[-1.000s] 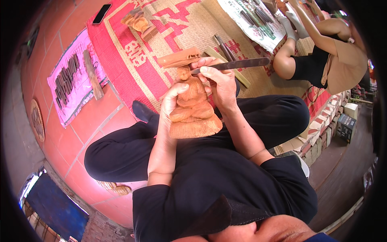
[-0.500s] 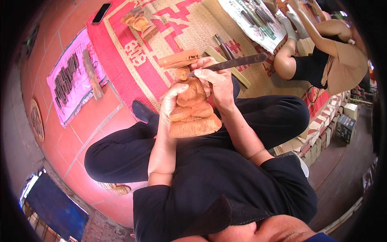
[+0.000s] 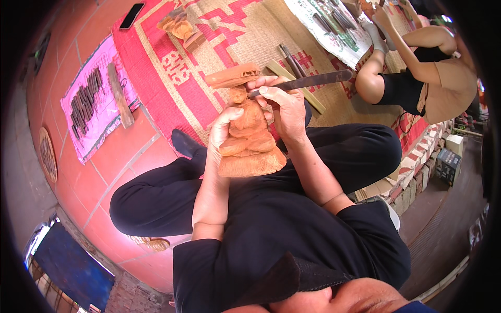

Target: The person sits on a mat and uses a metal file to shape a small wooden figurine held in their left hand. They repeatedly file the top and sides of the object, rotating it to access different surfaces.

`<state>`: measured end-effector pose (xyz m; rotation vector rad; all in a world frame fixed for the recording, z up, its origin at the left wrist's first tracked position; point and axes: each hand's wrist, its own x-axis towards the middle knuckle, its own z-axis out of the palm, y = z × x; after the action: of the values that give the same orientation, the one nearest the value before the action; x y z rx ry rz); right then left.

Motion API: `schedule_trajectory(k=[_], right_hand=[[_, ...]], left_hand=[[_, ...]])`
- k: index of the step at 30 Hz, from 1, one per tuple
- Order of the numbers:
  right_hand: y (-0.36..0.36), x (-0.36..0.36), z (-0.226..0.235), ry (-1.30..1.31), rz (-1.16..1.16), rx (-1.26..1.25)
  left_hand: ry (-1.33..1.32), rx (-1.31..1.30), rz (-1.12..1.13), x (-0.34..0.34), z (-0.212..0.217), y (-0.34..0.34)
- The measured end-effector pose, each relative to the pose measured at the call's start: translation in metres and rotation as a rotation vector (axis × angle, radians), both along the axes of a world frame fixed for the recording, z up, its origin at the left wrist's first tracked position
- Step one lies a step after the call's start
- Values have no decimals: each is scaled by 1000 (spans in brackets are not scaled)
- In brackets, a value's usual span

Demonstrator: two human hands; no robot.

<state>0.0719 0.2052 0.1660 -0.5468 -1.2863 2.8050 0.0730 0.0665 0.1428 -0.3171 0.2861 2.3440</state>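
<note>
The carved wooden figure [image 3: 249, 136] is gripped over the lap by the left hand [image 3: 222, 130]; a chisel [image 3: 302, 82] is clasped in the right hand [image 3: 284, 107]. A slip could gouge the neck or cut the left fingers.

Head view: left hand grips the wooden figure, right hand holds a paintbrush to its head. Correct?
Not quite. The head view shows the right hand holding a metal chisel, not a paintbrush, its tip at the head of the wooden figure. The left hand does grip the figure.
</note>
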Motion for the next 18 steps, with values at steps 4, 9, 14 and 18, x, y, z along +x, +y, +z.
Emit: schedule_trajectory(k=[4,9,14,18], right_hand=[[-4,-1,4,23,15,87],[-2,-1,-4,-40,-9,60],[-5,-1,8,20,-17,38],[-3,-1,2,34,45,184]], left_hand=[[1,-72,-22,-1,0,-3],[26,-73,-30,-1,-3,-2],[-32,8,-47,0,0,-6],[47,-79,-36,-2,3,-3]])
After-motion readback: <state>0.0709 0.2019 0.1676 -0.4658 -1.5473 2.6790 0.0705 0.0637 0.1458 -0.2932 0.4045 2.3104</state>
